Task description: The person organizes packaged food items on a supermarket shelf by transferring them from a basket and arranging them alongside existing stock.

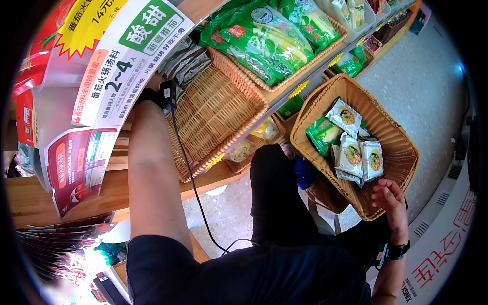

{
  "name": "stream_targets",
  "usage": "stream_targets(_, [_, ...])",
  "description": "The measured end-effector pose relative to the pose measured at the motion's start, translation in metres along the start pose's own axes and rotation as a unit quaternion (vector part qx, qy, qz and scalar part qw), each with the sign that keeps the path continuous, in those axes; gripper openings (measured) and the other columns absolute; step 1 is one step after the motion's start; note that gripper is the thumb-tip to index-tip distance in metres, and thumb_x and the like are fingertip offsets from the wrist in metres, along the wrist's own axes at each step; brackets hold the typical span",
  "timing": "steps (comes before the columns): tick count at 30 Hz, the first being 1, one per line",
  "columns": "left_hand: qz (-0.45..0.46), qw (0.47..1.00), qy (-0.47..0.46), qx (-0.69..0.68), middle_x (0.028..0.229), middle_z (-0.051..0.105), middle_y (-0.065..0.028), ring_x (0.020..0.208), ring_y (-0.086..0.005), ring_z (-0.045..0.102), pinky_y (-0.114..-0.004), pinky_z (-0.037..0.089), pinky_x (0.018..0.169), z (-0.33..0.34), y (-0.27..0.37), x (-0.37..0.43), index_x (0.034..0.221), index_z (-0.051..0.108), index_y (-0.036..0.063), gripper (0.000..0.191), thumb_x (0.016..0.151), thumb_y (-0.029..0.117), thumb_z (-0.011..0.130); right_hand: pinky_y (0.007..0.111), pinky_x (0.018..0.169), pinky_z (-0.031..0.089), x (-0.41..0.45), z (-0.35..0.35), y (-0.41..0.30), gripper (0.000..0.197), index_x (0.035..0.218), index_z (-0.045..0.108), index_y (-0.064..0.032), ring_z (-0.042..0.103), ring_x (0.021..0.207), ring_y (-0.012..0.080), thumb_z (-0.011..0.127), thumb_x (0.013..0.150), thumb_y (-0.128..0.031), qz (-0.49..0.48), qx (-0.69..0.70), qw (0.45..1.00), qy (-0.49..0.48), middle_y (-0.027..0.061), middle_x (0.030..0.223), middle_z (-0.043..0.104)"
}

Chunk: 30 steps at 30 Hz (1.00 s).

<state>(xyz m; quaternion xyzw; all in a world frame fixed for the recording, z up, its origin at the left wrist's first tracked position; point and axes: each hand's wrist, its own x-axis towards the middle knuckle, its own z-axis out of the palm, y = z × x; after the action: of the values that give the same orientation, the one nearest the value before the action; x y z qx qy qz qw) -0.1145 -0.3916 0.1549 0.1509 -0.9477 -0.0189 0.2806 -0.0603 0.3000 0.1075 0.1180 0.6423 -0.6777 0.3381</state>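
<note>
My left arm reaches up to the shelf. A black strap and a small black device (167, 93) sit at that wrist, and most of my left hand (154, 81) is hidden behind a printed sign (129, 65). Close by it, several silvery packets (188, 65) stand at the far end of a wicker shelf basket (211, 110) whose woven bottom shows. My right hand (390, 200) is at the near rim of a brown woven basket (396, 152), fingers apart and holding nothing. Inside are white food packets (350, 155) with bowl pictures and a green packet (324, 134).
Green bags of vegetables (274, 45) fill another wicker basket beyond. Lower baskets hold a yellow-topped bag (265, 129) and other packets. A black cable (187, 152) hangs from the wrist device. A white freezer-like cabinet (438, 244) with red lettering stands at right.
</note>
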Motion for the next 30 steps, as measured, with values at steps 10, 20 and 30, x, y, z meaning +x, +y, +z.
stream_targets(10, [0.075, 0.981, -0.001, 0.178, 0.113, 0.050, -0.0155, 0.106, -0.0291, 0.047, -0.035, 0.038, 0.088, -0.006, -0.027, 0.005, 0.122, 0.042, 0.0089, 0.057, 0.070, 0.007, 0.063, 0.023, 0.066, 0.045, 0.005, 0.007, -0.003, 0.024, 0.104, 0.050, -0.0046, 0.054, 0.077, 0.0101, 0.048, 0.086, -0.021, 0.014, -0.043, 0.999, -0.005, 0.0034, 0.090, 0.056])
stream_targets(20, [0.076, 0.978, -0.022, 0.195, 0.121, 0.044, -0.0162, 0.112, -0.0289, 0.041, -0.035, 0.032, 0.094, -0.014, -0.007, -0.001, 0.124, 0.037, 0.0075, 0.064, 0.067, 0.006, 0.065, 0.023, 0.067, 0.044, 0.004, 0.006, -0.001, 0.024, 0.105, 0.049, -0.0049, 0.054, 0.079, 0.0101, 0.047, 0.087, -0.020, 0.018, -0.049, 0.999, -0.006, 0.0032, 0.091, 0.055])
stream_targets(30, [0.051, 0.991, -0.106, 0.066, 0.126, 0.039, -0.0199, 0.117, -0.0261, 0.038, -0.031, 0.031, 0.096, 0.004, -0.048, 0.014, 0.128, 0.028, -0.0013, 0.063, 0.071, -0.001, 0.055, 0.024, 0.068, 0.045, 0.002, -0.025, 0.007, 0.024, 0.104, 0.050, -0.0052, 0.055, 0.079, 0.0111, 0.049, 0.087, -0.023, 0.027, -0.068, 0.997, 0.024, 0.0033, 0.092, 0.056])
